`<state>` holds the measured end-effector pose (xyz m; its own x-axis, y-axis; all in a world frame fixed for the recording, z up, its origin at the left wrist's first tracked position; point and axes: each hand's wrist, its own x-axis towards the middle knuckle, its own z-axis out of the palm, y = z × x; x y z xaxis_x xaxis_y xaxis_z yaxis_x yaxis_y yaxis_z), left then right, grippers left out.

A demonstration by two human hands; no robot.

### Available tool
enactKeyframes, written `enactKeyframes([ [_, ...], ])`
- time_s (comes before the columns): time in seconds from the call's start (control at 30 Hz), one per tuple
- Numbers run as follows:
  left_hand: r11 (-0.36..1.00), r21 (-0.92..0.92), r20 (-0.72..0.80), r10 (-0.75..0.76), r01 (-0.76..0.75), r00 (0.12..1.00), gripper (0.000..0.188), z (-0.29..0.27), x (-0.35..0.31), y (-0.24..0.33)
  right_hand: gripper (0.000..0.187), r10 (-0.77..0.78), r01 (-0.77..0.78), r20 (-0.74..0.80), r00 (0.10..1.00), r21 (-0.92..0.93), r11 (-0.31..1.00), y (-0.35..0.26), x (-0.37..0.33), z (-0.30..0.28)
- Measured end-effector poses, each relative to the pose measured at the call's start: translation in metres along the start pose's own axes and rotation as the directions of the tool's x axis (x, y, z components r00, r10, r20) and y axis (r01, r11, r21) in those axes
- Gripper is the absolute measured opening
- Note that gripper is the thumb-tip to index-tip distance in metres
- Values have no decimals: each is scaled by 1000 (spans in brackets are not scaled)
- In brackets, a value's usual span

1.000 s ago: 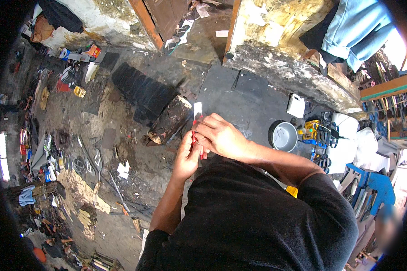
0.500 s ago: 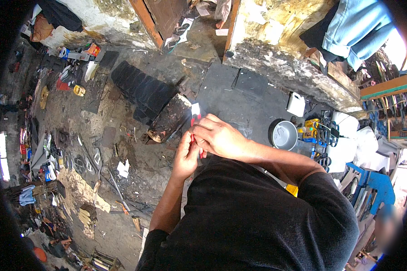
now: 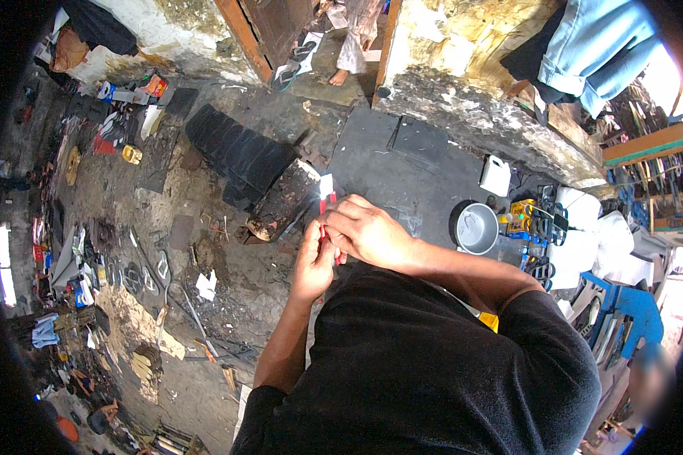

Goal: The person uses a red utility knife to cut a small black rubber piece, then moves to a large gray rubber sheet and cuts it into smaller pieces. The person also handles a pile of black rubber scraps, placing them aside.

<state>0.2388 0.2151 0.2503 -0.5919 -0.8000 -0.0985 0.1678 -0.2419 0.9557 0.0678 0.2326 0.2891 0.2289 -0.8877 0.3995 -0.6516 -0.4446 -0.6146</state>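
My left hand (image 3: 310,262) and my right hand (image 3: 368,233) meet in front of my chest, fingers closed together. Between them is a small red-and-white item (image 3: 326,187). Its flat white end sticks out beyond the fingertips, and red shows between and under the fingers. The fingers cover most of it, so its kind cannot be made out. Just past the hands stands a worn wood block (image 3: 284,199), with dark, layered sheets (image 3: 239,152) leaning against its far side.
Hand tools (image 3: 197,318) and scraps litter the ground at left. To the right are a grey pot (image 3: 477,227), a white jerrycan (image 3: 495,176) and a blue metal stand (image 3: 634,318). Another person's foot (image 3: 339,77) shows in the doorway; jeans (image 3: 596,53) hang at upper right.
The white end of the item shows further out from my fingers. My hands have hardly moved. In the doorway, the other person's leg and foot have come further into view.
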Motion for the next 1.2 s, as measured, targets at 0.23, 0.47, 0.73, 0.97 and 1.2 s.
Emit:
enactKeyframes([
  [0.23,1000,2,17,-5,5,1000,24,-2,-2,0,13,-30,30,10,999,2,1000,1,0,1],
  [0.47,1000,-3,3,-9,9,1000,22,0,-3,3,14,-30,30,-9,1000,11,999,-1,0,2],
  [0.73,1000,15,-16,-4,4,1000,22,0,-3,4,17,-25,27,47,999,-25,999,-1,1,-1],
  [0.97,1000,12,-38,-9,9,999,23,4,-2,5,19,-21,22,18,1000,-48,999,-3,2,-4],
  [1.2,1000,14,-32,0,0,999,21,4,-2,4,21,-14,15,15,1000,-53,998,-3,0,-4],
])
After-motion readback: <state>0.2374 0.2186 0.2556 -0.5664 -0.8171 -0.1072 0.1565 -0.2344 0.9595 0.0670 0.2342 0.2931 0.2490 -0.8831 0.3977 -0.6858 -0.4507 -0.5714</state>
